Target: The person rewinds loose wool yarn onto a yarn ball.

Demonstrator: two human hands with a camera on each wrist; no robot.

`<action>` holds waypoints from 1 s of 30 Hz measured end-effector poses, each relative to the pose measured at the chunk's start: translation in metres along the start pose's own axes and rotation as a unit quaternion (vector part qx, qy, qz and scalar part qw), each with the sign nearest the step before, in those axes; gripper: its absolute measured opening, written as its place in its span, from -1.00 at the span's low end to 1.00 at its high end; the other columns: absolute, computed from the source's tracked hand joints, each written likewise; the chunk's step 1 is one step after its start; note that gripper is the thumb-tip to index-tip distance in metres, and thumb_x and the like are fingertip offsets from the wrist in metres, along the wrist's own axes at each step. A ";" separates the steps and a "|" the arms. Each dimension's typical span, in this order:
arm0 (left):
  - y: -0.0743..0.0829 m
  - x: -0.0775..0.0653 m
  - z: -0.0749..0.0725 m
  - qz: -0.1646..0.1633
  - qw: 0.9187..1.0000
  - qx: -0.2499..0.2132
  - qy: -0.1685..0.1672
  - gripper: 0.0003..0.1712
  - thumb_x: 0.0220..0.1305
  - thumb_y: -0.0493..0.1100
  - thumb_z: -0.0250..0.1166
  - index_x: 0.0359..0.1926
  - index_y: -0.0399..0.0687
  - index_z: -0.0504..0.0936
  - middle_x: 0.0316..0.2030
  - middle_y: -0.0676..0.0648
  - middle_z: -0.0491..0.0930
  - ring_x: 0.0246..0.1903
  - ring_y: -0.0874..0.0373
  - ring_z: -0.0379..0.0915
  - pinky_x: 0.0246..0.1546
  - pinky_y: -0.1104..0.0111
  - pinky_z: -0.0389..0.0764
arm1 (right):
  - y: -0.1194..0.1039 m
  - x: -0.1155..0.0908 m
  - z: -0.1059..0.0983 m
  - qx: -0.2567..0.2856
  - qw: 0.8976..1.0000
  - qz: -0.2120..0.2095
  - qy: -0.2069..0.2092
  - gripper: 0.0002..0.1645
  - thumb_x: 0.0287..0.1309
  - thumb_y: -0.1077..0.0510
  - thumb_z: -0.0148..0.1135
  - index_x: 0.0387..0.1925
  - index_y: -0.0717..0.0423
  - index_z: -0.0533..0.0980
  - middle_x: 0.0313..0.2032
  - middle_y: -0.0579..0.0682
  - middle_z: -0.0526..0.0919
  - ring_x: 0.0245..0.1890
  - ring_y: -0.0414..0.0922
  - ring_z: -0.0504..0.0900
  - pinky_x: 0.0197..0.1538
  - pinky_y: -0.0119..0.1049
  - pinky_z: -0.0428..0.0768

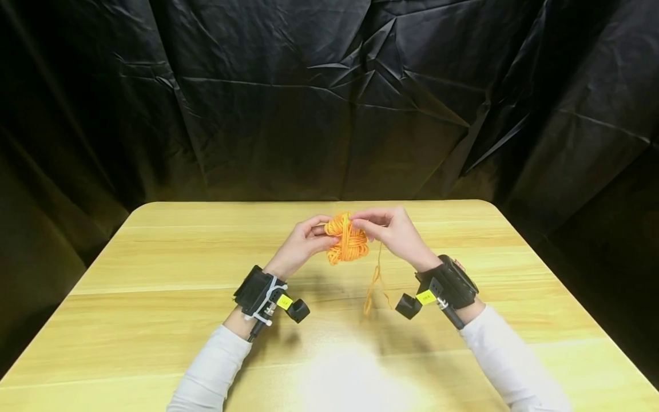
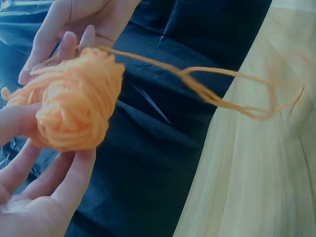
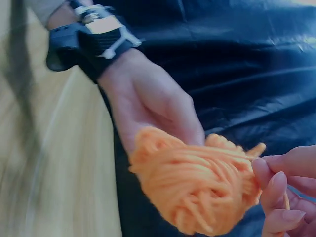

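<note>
A small bundle of orange yarn [image 1: 350, 247] is held up over the table, with strands wound crosswise about its middle. My left hand [image 1: 300, 247] grips it from the left, thumb on the near side and fingers beneath, as the left wrist view shows of the yarn [image 2: 74, 106]. At its upper right, my right hand [image 1: 396, 232] pinches a strand between thumb and forefinger, close against the bundle. In the right wrist view those fingertips [image 3: 276, 190] sit at the bundle's edge. A loose, looped tail of yarn [image 1: 377, 277] hangs below the right hand.
Below the hands spreads a light wooden table [image 1: 154, 274] with rounded far corners. A creased black curtain [image 1: 257, 114] hangs behind it. Each wrist wears a black strap with a small camera, the left camera [image 1: 297, 311] and right camera [image 1: 408, 306] jutting inward.
</note>
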State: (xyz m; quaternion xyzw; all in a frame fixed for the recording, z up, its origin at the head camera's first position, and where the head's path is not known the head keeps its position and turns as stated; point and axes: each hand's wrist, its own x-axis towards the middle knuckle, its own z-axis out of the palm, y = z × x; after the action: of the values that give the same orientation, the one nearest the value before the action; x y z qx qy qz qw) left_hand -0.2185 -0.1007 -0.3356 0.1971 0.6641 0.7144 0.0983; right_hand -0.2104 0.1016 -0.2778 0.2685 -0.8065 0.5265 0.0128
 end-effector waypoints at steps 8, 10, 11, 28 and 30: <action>0.002 -0.001 -0.001 -0.015 0.998 0.018 -0.050 -0.57 0.12 -0.33 0.21 0.04 -0.27 0.37 -0.12 -0.23 0.56 -0.19 0.10 0.53 -0.06 0.17 0.49 | 0.005 0.012 -0.010 0.070 0.997 0.021 0.032 -0.68 0.07 0.19 0.20 -0.15 0.31 0.54 -0.53 -0.14 0.58 -0.61 -0.14 0.36 -0.62 -0.45 0.30; 0.002 -0.002 -0.001 -0.016 0.998 0.018 -0.058 -0.57 0.12 -0.32 0.21 0.04 -0.27 0.37 -0.13 -0.21 0.57 -0.20 0.11 0.53 -0.06 0.18 0.50 | 0.011 0.014 -0.008 0.085 0.995 0.033 0.038 -0.68 0.09 0.20 0.18 -0.14 0.33 0.52 -0.51 -0.15 0.58 -0.59 -0.17 0.37 -0.61 -0.48 0.30; 0.003 -0.002 -0.001 -0.015 0.998 0.015 -0.060 -0.57 0.12 -0.32 0.21 0.04 -0.28 0.36 -0.14 -0.20 0.57 -0.20 0.11 0.53 -0.06 0.19 0.49 | 0.015 0.015 -0.006 0.094 0.994 0.044 0.040 -0.67 0.09 0.20 0.17 -0.13 0.35 0.51 -0.52 -0.15 0.58 -0.58 -0.19 0.37 -0.61 -0.49 0.29; 0.003 0.000 -0.001 0.018 0.993 -0.110 0.043 -0.68 0.17 -0.47 0.07 -0.04 -0.20 0.37 -0.20 -0.04 0.46 -0.20 0.21 0.48 -0.07 0.38 0.49 | 0.048 -0.008 0.039 0.088 0.991 0.093 -0.025 -0.80 0.10 0.36 0.04 -0.41 0.52 0.50 -0.71 -0.07 0.41 -0.68 -0.28 0.30 -0.58 -0.50 0.30; 0.003 0.000 -0.001 0.019 0.993 -0.110 0.049 -0.68 0.18 -0.47 0.06 -0.04 -0.20 0.37 -0.19 -0.03 0.48 -0.19 0.20 0.48 -0.06 0.38 0.49 | 0.045 -0.010 0.041 0.069 0.994 0.074 -0.044 -0.79 0.12 0.30 0.09 -0.39 0.45 0.55 -0.70 -0.06 0.41 -0.69 -0.28 0.29 -0.61 -0.50 0.28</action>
State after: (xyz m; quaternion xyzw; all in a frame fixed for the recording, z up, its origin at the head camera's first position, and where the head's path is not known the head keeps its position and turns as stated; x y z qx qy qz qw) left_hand -0.2185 -0.1025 -0.3325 0.1622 0.5815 0.7939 0.0733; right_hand -0.2115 0.0843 -0.3368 0.2315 -0.7856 0.5681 -0.0800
